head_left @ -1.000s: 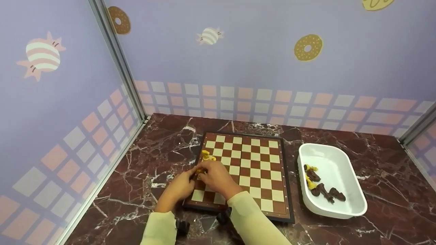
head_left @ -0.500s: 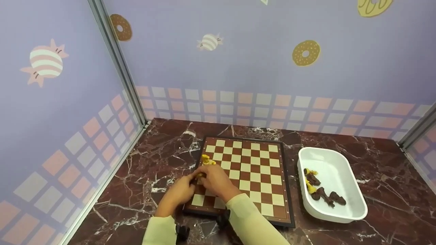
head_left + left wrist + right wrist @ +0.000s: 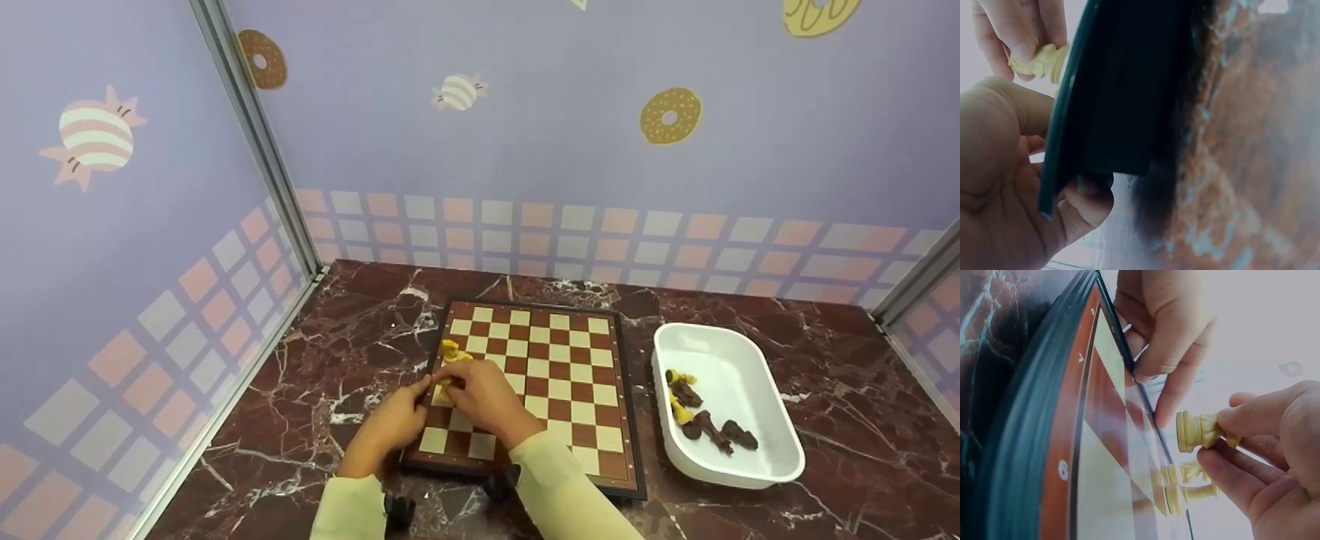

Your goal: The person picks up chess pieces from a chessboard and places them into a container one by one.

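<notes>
Pinching a yellow chess piece point(image 3: 1202, 430) between thumb and fingers, the right hand point(image 3: 484, 397) held it just above the chessboard point(image 3: 555, 375), close to the board's left edge, base not yet down. The left hand point(image 3: 394, 424) sat at about nine o'clock from it, thumb and fingers clamped on the board's dark rim, steadying it. Two more yellow pieces point(image 3: 451, 352) stood on the board at roughly eleven o'clock from the right hand. Well out at three o'clock, on the marble table point(image 3: 840, 352), the white tray point(image 3: 750, 352) held a jumble of brown and yellow pieces point(image 3: 705, 416).
</notes>
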A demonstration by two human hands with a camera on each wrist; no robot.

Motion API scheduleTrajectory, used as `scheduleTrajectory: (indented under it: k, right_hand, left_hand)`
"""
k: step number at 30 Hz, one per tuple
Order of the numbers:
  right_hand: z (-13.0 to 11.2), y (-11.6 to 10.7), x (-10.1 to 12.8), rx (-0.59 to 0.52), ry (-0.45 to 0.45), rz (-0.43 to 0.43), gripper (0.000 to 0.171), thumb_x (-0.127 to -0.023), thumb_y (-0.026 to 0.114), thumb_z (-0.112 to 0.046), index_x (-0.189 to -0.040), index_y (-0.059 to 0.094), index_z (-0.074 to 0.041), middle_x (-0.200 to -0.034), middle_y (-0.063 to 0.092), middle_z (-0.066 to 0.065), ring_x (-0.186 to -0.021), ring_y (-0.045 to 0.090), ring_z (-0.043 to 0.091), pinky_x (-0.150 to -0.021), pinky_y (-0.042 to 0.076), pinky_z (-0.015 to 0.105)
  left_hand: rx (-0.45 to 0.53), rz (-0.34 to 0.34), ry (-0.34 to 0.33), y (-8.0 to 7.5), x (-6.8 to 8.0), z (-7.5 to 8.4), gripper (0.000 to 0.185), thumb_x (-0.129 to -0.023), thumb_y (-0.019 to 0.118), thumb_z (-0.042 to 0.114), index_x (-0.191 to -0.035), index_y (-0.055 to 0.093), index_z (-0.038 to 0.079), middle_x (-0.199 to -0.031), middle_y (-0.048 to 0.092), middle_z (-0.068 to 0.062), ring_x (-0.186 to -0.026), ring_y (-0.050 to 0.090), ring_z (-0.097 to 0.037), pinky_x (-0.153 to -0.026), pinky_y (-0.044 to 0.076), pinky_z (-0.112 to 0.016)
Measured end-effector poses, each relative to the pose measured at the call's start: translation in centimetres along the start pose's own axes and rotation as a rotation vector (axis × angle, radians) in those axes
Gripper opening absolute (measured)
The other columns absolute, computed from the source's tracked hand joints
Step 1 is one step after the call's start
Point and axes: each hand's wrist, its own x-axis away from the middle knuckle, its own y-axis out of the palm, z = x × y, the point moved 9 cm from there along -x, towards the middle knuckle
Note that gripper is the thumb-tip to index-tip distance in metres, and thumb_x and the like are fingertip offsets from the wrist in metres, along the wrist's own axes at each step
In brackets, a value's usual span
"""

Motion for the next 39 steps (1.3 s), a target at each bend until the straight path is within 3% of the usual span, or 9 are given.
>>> scheduleTrajectory:
  k: [7,11,14,20,25,32,39]
  right_hand:
    - [-0.2,-1.5,1.0,-0.036,0.005,0.035,0.024,-0.092,0.060,-0.009,-0.109,0.075,-0.016,-0.106,0.073,-0.002,-0.087,0.066,0.010,-0.074,0.053,0.025]
    - [-0.1,-2.5,1.6,-0.044,0.019,0.061,0.021,-0.092,0.063,-0.012,-0.109,0.075,-0.018,-0.107,0.073,-0.001,-0.093,0.068,0.012,-0.078,0.055,0.027]
    - [0.2,-3.2,2.0,-0.053,0.033,0.074,0.020,-0.092,0.063,-0.013,-0.108,0.075,-0.020,-0.107,0.073,-0.002,-0.091,0.068,0.011,-0.077,0.055,0.027]
    - [0.7,-4.4,2.8,-0.081,0.040,0.093,0.019,-0.092,0.064,-0.015,-0.108,0.075,-0.018,-0.106,0.073,-0.001,-0.088,0.068,0.009,-0.075,0.055,0.025]
    - [1.3,-5.3,3.6,-0.122,0.047,0.106,0.021,-0.093,0.063,-0.012,-0.110,0.074,-0.015,-0.104,0.073,0.001,-0.087,0.068,0.010,-0.074,0.055,0.026]
    - [2.1,-7.5,4.9,-0.046,0.034,0.198,0.019,-0.088,0.068,-0.011,-0.106,0.074,-0.014,-0.099,0.073,-0.001,-0.086,0.069,0.012,-0.076,0.055,0.027]
    - [3.3,-9.1,5.8,-0.063,0.055,0.230,0.019,-0.089,0.067,-0.012,-0.107,0.074,-0.012,-0.097,0.074,-0.001,-0.082,0.068,0.009,-0.072,0.055,0.026]
  left_hand:
    - [-0.005,0.000,-0.011,-0.1,-0.2,0.0,0.059,-0.085,0.050,0.003,-0.144,0.045,0.002,-0.134,0.055,-0.027,-0.113,0.059,-0.034,-0.094,0.046,-0.052]
    - [0.001,-0.007,-0.031,0.0,-0.3,-0.1,0.058,-0.087,0.049,0.004,-0.145,0.044,0.004,-0.136,0.055,-0.026,-0.106,0.061,-0.029,-0.088,0.048,-0.048]
    - [0.002,-0.009,-0.037,-0.1,-0.2,-0.1,0.058,-0.088,0.049,0.004,-0.145,0.044,0.005,-0.136,0.054,-0.026,-0.101,0.061,-0.028,-0.085,0.048,-0.046]
    - [0.005,0.002,-0.039,-0.2,-0.1,-0.1,0.058,-0.087,0.049,0.004,-0.145,0.044,0.003,-0.136,0.054,-0.027,-0.116,0.058,-0.036,-0.095,0.046,-0.051]
    - [0.005,0.009,-0.036,-0.1,0.1,-0.1,0.058,-0.087,0.048,0.004,-0.145,0.044,0.002,-0.135,0.054,-0.028,-0.118,0.057,-0.038,-0.097,0.045,-0.052]
    - [0.005,0.010,-0.029,-0.1,0.1,0.0,0.058,-0.087,0.048,0.004,-0.144,0.044,0.001,-0.136,0.053,-0.028,-0.118,0.057,-0.037,-0.099,0.044,-0.053]
    - [0.024,-0.008,-0.052,0.1,0.1,-0.2,0.058,-0.089,0.047,0.004,-0.146,0.042,0.004,-0.138,0.052,-0.027,-0.117,0.058,-0.035,-0.095,0.046,-0.050]
